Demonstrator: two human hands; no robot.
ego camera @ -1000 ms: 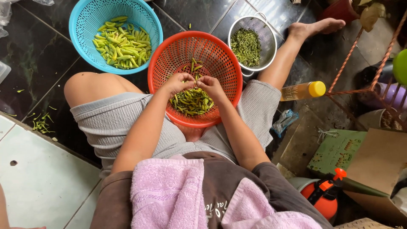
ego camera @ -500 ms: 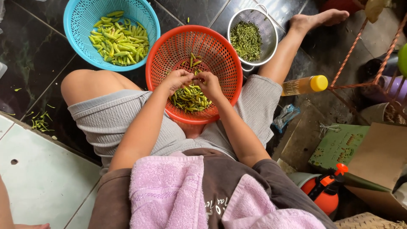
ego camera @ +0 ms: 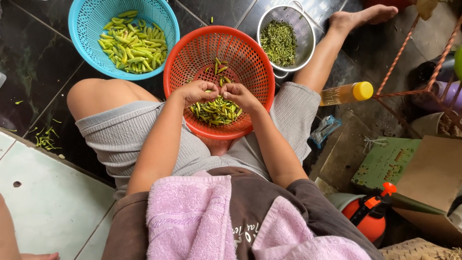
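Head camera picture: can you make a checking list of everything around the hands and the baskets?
Surface: dark tiled floor, pale tiles at the left.
Job's things: orange basket with green chillies on the lap; blue basket of chillies; metal strainer of green stems.
Clutter: green scraps on the floor, yellow-capped bottle.
Grippers: left hand and right hand pinch a chilli over the orange basket.
Cables: nothing seen.
Surroundings: cardboard box, orange sprayer.
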